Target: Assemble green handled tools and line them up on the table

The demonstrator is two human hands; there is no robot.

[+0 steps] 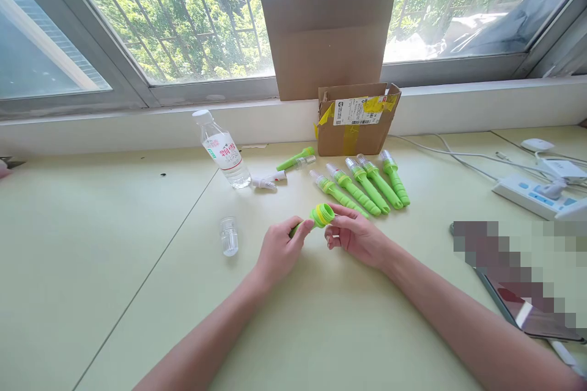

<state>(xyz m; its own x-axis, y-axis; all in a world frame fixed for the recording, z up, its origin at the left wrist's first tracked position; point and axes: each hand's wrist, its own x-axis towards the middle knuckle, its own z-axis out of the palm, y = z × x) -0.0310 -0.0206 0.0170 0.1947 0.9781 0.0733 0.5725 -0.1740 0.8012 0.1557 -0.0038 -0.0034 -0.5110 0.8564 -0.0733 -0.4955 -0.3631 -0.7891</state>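
Observation:
My left hand point(282, 250) is wrapped round the handle of a green plastic tube point(322, 214). The tube's wide, threaded mouth has a yellow ring and faces right, toward my right hand. My right hand point(355, 234) is at that mouth, thumb and index finger close together and the other fingers curled; whatever is between the fingertips is too small to make out. A clear ribbed plastic cap point(229, 236) stands on the table to the left of my hands. Just beyond them lie several green tubes with clear caps point(367, 185), side by side.
Farther back are a water bottle point(224, 149), a white tube-like piece point(270, 181), another green handle point(295, 159) and a loose clear cap point(305, 162). A cardboard box point(355, 134) stands by the wall. At right are a power strip point(527, 194), cables and a phone point(513, 305).

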